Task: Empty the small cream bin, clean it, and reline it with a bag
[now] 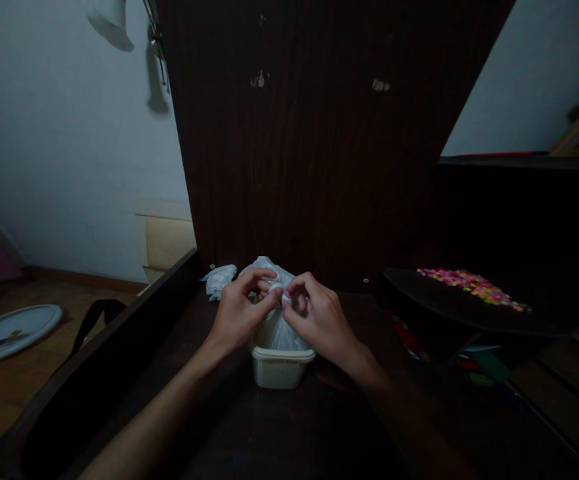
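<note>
A whitish plastic bag sits inside a small cream plastic container on the dark wooden desk. Its gathered top is pinched between the fingertips of my left hand and my right hand, which meet above the container. Both hands are closed on the bag, thumbs close together. Part of the bag rises behind my fingers. What lies inside the bag cannot be made out. Just left of my left hand lies a crumpled white plastic bag.
A tall dark wooden panel stands behind the container. On the right, a dark shelf bears a heap of small colourful pieces. A raised wooden edge borders the desk's left side. A round white lid-like object is at the far left.
</note>
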Demonstrator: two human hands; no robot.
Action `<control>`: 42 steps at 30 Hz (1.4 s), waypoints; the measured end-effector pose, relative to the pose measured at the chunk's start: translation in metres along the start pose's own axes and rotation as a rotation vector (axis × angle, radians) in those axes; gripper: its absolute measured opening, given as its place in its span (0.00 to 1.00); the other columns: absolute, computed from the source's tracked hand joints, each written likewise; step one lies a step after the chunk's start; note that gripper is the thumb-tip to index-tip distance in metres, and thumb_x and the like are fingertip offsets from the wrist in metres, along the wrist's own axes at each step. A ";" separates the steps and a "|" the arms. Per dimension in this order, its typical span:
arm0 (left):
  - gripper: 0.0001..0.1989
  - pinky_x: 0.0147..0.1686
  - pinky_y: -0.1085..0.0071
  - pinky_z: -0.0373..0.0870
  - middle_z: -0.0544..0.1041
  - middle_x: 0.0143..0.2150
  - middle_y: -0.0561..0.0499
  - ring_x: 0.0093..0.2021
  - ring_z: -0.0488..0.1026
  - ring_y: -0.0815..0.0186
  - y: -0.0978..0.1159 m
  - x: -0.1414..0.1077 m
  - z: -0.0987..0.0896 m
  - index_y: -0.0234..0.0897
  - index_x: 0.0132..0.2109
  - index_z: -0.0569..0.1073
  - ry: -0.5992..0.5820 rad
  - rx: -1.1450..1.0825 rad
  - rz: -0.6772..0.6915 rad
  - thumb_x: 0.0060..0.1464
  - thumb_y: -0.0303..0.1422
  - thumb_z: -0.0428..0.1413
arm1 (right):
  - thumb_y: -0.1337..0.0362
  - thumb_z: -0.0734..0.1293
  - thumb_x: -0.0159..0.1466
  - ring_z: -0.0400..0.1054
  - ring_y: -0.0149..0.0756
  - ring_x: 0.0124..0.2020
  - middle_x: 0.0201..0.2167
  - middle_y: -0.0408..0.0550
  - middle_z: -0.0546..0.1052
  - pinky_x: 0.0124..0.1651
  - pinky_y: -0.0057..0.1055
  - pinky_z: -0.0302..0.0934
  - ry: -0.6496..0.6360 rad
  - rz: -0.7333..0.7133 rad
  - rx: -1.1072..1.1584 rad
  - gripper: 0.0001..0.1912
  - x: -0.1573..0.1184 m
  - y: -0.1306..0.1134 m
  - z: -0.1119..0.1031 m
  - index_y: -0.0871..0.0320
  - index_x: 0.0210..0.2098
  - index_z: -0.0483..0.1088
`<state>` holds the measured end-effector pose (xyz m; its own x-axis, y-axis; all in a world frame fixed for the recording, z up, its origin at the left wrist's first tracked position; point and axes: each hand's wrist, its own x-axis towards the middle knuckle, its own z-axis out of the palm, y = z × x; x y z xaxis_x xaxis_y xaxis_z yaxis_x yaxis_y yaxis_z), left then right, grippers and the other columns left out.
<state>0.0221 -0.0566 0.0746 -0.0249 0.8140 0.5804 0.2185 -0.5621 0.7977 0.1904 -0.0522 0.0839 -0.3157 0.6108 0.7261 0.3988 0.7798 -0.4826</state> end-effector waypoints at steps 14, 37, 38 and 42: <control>0.11 0.28 0.73 0.66 0.74 0.24 0.56 0.26 0.72 0.67 -0.001 0.004 -0.002 0.37 0.41 0.74 0.074 -0.018 -0.055 0.52 0.35 0.64 | 0.69 0.69 0.56 0.58 0.26 0.21 0.28 0.36 0.68 0.24 0.24 0.53 -0.110 0.139 0.151 0.13 -0.005 0.005 -0.006 0.53 0.37 0.61; 0.11 0.32 0.72 0.69 0.74 0.27 0.56 0.29 0.73 0.67 -0.002 0.007 -0.011 0.36 0.44 0.74 0.077 0.025 0.002 0.54 0.34 0.63 | 0.64 0.69 0.62 0.50 0.24 0.16 0.20 0.31 0.59 0.20 0.23 0.44 -0.241 0.212 0.388 0.09 -0.009 0.005 -0.017 0.53 0.36 0.63; 0.11 0.32 0.72 0.69 0.74 0.27 0.56 0.29 0.73 0.67 -0.002 0.007 -0.011 0.36 0.44 0.74 0.076 0.015 -0.004 0.54 0.34 0.63 | 0.64 0.70 0.61 0.51 0.24 0.16 0.21 0.32 0.62 0.20 0.23 0.44 -0.224 0.222 0.393 0.09 -0.008 0.005 -0.018 0.54 0.36 0.64; 0.11 0.33 0.72 0.69 0.75 0.28 0.55 0.30 0.74 0.67 0.003 0.004 -0.006 0.36 0.44 0.73 0.031 0.018 0.004 0.55 0.34 0.63 | 0.64 0.73 0.58 0.54 0.23 0.18 0.31 0.38 0.71 0.20 0.23 0.47 -0.144 0.205 0.280 0.14 -0.005 0.002 -0.014 0.55 0.39 0.66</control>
<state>0.0169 -0.0558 0.0804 -0.0539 0.8065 0.5888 0.2359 -0.5627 0.7923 0.2048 -0.0558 0.0868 -0.3793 0.7557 0.5340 0.2217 0.6345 -0.7405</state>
